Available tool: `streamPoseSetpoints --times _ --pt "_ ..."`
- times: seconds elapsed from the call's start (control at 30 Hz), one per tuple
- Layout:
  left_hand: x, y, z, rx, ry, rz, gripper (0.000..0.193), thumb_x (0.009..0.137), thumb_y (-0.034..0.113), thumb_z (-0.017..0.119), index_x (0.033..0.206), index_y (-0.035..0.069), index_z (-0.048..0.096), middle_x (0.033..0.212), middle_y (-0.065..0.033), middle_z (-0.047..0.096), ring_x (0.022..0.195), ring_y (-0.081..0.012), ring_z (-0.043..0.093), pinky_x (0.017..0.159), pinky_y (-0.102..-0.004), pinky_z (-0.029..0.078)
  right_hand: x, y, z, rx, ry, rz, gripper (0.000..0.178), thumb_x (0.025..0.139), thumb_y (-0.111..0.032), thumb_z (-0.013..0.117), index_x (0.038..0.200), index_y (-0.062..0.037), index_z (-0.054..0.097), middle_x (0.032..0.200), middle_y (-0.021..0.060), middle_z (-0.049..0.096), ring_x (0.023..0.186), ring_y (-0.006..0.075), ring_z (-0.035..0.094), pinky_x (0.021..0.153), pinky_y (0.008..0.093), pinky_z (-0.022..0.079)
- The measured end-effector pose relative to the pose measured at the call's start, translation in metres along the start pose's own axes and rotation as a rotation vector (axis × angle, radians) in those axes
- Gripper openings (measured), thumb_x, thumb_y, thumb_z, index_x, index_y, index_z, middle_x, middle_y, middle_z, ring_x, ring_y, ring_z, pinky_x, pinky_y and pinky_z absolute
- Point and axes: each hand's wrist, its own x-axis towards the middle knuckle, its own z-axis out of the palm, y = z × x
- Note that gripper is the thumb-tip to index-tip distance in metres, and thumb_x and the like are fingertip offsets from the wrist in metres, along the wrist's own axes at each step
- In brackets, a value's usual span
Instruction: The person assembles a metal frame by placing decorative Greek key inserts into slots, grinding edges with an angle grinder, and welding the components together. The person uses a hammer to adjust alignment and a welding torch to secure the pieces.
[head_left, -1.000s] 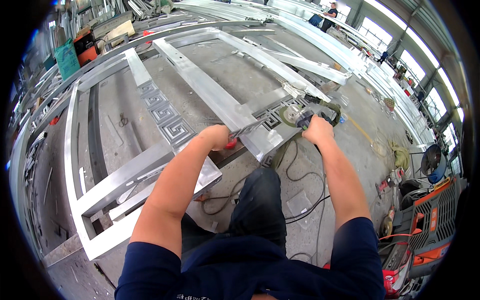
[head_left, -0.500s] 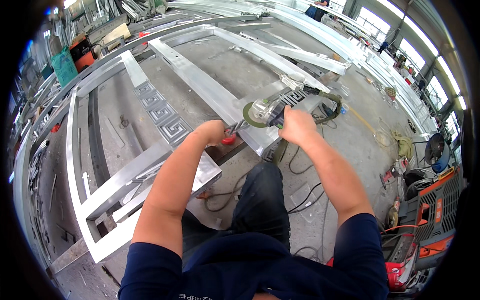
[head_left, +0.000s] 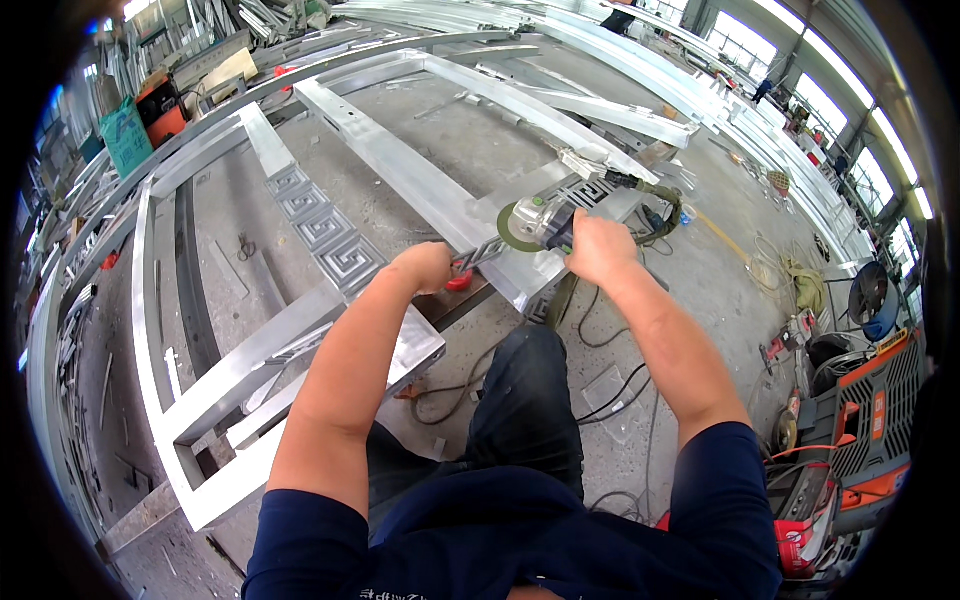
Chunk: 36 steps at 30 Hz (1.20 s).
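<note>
My right hand is wrapped round the body of an angle grinder, whose green disc faces left. In my left hand, the fingers are closed on a small slotted metal piece. That piece points right, its end close to the disc; I cannot tell whether they touch. Both hands are over the near end of a wide aluminium bar. A red round object shows just beneath the piece, partly hidden.
A large aluminium frame with a key-pattern panel spreads to the left. Cables trail over the floor beside my knee. An orange and grey machine and a fan stand at the right. Long metal profiles lie at the back.
The grinder and my right hand have shifted slightly to the right. My left hand stays nearly in place with the metal piece.
</note>
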Motion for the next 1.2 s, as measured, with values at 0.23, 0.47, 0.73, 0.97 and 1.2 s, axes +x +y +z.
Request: streamPoseSetpoints --times 0.23,0.47,0.73,0.97,1.2 --pt "0.002 -0.001 0.002 -0.004 -0.01 -0.026 0.036 0.094 0.033 0.066 0.1 -0.001 0.075 0.099 -0.0269 0.073 0.096 -0.0453 0.069 0.086 -0.0508 0.054 -0.003 -0.004 -0.001 -0.021 0.019 -0.062 0.036 0.077 -0.012 0.073 0.108 0.0004 0.06 0.093 0.0211 0.075 0.089 0.0384 0.075 0.078 0.0474 0.06" --pt "0.002 0.001 -0.001 0.009 -0.027 -0.026 0.034 0.093 0.031 0.067 0.103 0.0 0.075 0.101 -0.0262 0.073 0.098 -0.0446 0.069 0.088 -0.0504 0.054 0.001 -0.008 0.009 -0.019 0.055 -0.107 0.044 0.073 -0.019 0.079 0.107 0.0008 0.059 0.087 0.0198 0.074 0.083 0.0383 0.074 0.074 0.0482 0.059" --pt "-0.002 0.004 -0.002 -0.007 -0.02 -0.033 0.033 0.093 0.031 0.067 0.104 0.001 0.075 0.103 -0.0253 0.074 0.1 -0.0435 0.07 0.089 -0.0497 0.054 0.002 -0.004 -0.001 -0.022 -0.003 0.006 0.037 0.079 -0.011 0.073 0.111 0.0005 0.06 0.098 0.0205 0.076 0.093 0.0376 0.075 0.082 0.046 0.061" --pt "-0.002 0.003 0.0 -0.017 -0.007 -0.014 0.032 0.093 0.031 0.068 0.102 0.001 0.075 0.101 -0.0254 0.073 0.099 -0.0436 0.07 0.087 -0.0503 0.054 0.014 0.022 0.01 -0.021 0.032 0.065 0.045 0.076 -0.019 0.077 0.113 0.0009 0.061 0.096 0.0213 0.075 0.09 0.039 0.075 0.08 0.0472 0.061" --pt "0.0 0.0 0.001 0.003 -0.019 -0.01 0.032 0.092 0.031 0.068 0.101 0.001 0.075 0.099 -0.0261 0.073 0.097 -0.0443 0.069 0.086 -0.0511 0.054 0.02 0.035 0.01 -0.022 0.018 0.146 0.039 0.079 -0.014 0.072 0.115 0.0004 0.063 0.104 0.0212 0.076 0.097 0.0379 0.075 0.086 0.0451 0.06"
